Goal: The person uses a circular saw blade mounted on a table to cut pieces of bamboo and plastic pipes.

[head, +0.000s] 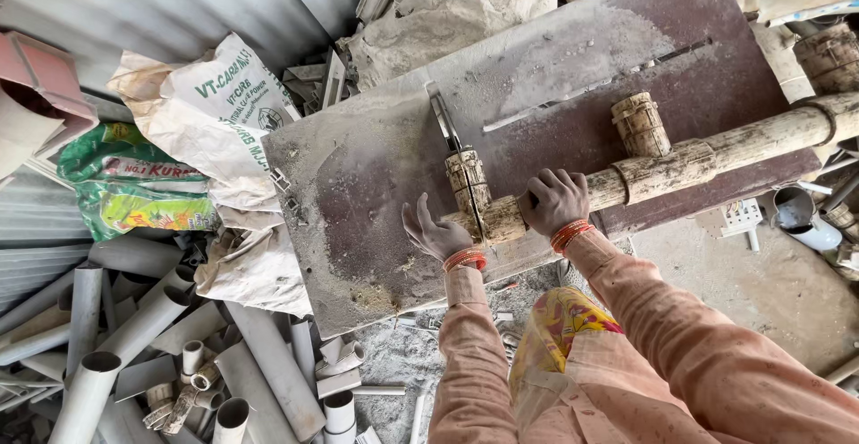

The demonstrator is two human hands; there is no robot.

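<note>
A long dirty pipe with branch fittings [689,159] lies across a dusty brown saw table [376,153]. A thin saw blade [445,126] stands up through the table's slot and meets the pipe near its left end. My right hand [556,200] grips the pipe just to the right of the blade. My left hand [433,228] rests, fingers apart, against the pipe's left end stub [469,181]. Both wrists carry orange bangles, and the sleeves are peach coloured.
Several grey pipe offcuts [134,345] are piled on the floor at lower left. Printed sacks [210,104] and a green bag [125,180] lie left of the table. Corrugated metal sheet [161,1] runs along the top left. More pipes and fittings [828,50] crowd the right side.
</note>
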